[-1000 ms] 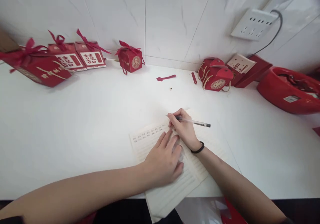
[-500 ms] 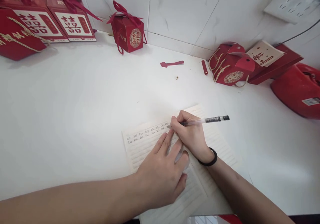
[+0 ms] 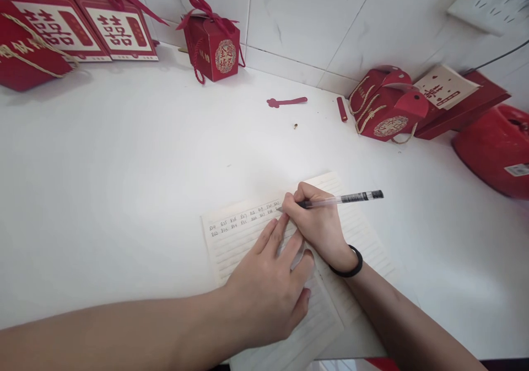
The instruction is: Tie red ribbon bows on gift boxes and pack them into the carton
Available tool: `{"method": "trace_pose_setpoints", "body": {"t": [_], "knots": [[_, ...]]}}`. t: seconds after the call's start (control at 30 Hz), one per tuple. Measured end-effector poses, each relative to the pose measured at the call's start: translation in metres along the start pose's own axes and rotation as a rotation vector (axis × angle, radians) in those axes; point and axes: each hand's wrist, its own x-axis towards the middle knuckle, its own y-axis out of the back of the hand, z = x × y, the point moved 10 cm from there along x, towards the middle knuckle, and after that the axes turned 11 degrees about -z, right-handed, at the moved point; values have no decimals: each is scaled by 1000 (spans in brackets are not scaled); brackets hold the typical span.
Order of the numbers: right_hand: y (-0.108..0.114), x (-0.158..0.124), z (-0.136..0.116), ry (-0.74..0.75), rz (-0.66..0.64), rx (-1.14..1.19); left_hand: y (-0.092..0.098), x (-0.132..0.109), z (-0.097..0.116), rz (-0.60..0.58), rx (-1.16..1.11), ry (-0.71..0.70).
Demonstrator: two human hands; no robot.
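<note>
A: Grip status?
B: Right hand (image 3: 320, 225) has its fingers closed on the pen (image 3: 359, 197), low, near the tip. Left hand (image 3: 266, 291) lies on the notebook (image 3: 363, 244), fingers loosely spread, gripping nothing.
A: Notebook where?
B: Open, centre, at the near side of the table (image 3: 103, 194). Near end seems to reach the edge; overhang hard to tell. Left page (image 3: 225, 261) carries 2 rows of numbers (image 3: 243, 219) at its far end. Pen tip is at the right end of row 2.
A: What could go wrong?
B: 3 risks, my read. Paper skids if the left hand goes slack. Ink smears if the left fingertips, just beside the tip, drag across row 2. Digits cramp, since row 2 runs close to the fold.
A: Clutter?
B: Strap (image 3: 287, 102) and red boxes (image 3: 212, 51) sit on the far side, well apart. Low snag risk.
</note>
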Motion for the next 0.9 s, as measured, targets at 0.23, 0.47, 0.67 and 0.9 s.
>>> {"method": "trace_pose_setpoints", "body": {"t": [0.23, 0.47, 0.67, 0.9], "knots": [[2, 1, -3, 13, 25, -23, 0, 0, -1, 9, -24, -4], [3, -1, -2, 33, 42, 3, 0, 0, 0, 8, -14, -6], [4, 0, -4, 36, 58, -8, 1, 0, 0, 18, 4, -7], [3, 0, -3, 34, 31, 41, -1, -1, 0, 4, -8, -6]]}}
